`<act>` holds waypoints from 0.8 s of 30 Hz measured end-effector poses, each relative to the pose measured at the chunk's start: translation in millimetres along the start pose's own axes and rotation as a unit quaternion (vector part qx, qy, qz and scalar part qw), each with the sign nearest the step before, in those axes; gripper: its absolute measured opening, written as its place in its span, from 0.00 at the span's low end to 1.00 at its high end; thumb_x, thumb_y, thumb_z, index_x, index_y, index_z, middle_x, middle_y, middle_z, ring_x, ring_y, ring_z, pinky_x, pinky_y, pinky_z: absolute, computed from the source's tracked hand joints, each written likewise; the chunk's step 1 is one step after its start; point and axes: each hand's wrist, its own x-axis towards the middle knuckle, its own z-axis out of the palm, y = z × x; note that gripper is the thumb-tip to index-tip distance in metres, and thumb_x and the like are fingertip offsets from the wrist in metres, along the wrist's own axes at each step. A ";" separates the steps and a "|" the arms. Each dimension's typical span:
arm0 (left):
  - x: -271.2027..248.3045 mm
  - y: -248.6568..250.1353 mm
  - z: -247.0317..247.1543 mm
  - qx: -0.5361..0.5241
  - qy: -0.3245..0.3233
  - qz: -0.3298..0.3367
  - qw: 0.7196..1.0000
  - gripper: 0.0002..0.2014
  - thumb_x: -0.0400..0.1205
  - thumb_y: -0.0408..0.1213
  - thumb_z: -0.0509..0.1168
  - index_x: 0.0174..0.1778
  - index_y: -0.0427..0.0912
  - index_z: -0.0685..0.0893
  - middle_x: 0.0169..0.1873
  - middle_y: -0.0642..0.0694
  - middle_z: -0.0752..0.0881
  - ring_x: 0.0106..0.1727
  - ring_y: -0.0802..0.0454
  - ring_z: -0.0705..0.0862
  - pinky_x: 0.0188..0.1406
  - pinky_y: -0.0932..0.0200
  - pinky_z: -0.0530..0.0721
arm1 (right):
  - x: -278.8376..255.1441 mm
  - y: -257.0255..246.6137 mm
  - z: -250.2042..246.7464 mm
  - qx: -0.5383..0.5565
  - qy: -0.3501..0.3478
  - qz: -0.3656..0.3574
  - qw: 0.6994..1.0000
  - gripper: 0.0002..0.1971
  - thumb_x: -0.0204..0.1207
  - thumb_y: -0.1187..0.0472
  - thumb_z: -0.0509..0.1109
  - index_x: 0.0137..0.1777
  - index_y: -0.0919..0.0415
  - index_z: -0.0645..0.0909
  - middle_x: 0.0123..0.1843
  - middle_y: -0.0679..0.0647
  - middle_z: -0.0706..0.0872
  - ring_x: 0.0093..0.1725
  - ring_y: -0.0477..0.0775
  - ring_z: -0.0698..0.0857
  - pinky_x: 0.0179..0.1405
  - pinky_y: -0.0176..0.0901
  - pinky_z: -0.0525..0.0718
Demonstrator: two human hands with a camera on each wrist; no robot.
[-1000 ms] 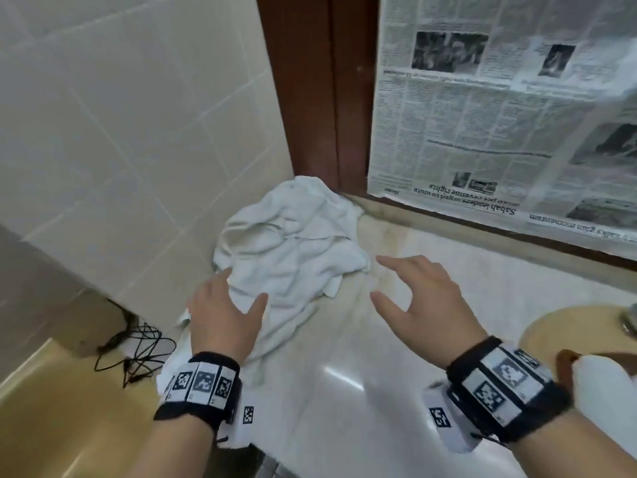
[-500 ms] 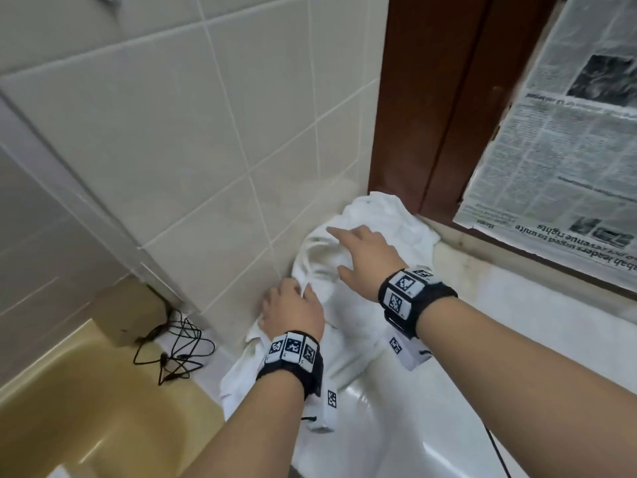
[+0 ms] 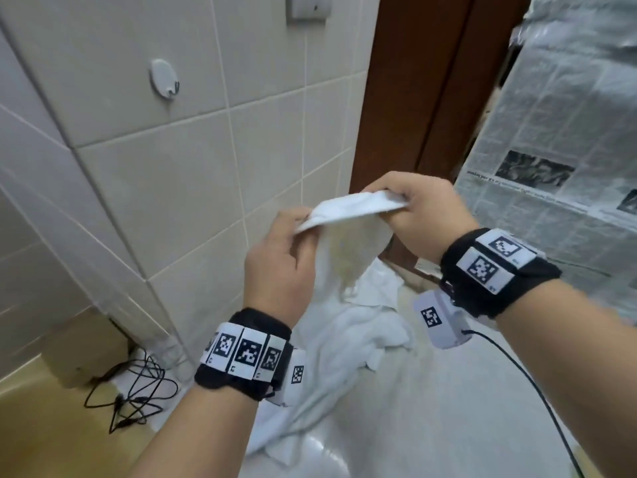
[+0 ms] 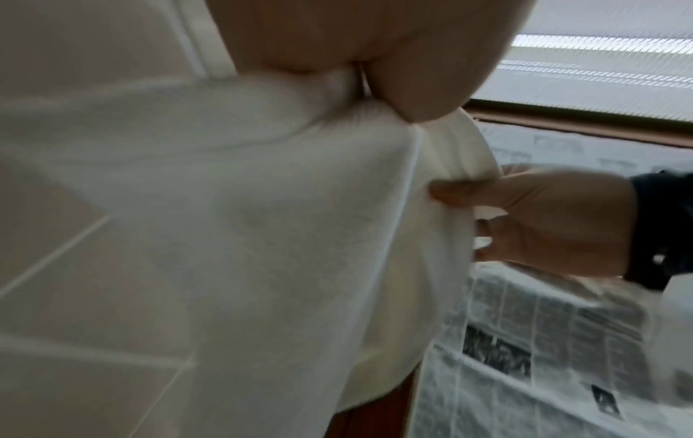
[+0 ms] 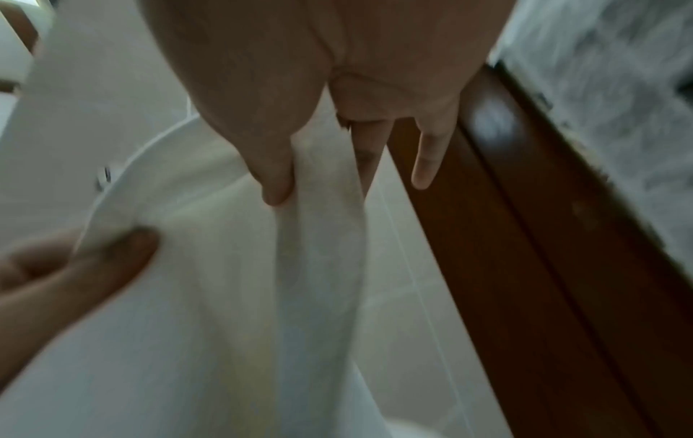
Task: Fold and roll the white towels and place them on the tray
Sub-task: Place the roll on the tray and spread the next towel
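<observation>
Step judged: opening out a thin white cloth towel [image 3: 348, 210] before folding. Its top edge is pinched by the left hand [image 3: 281, 267] and the right hand [image 3: 425, 212], each grip pressed onto cloth above the glossy white tabletop [image 3: 431, 408]. Spreading flat is called for next. No tray is seen. Right thumb [image 5: 275, 177] pinch shown only by wrist view.

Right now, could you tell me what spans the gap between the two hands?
In the head view, the white towel's top edge stretches between left hand and right hand.
</observation>
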 end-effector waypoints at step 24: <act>-40.2 280.9 -87.3 -0.101 -0.031 0.184 0.977 0.08 0.84 0.40 0.73 0.39 0.45 0.90 0.28 0.50 0.85 0.31 0.60 0.79 0.29 0.59 0.76 | -261.6 -8.7 -163.8 0.118 -0.029 0.114 0.986 0.26 0.67 0.47 0.87 0.64 0.35 0.83 0.55 0.40 0.90 0.55 0.38 0.88 0.58 0.46 0.87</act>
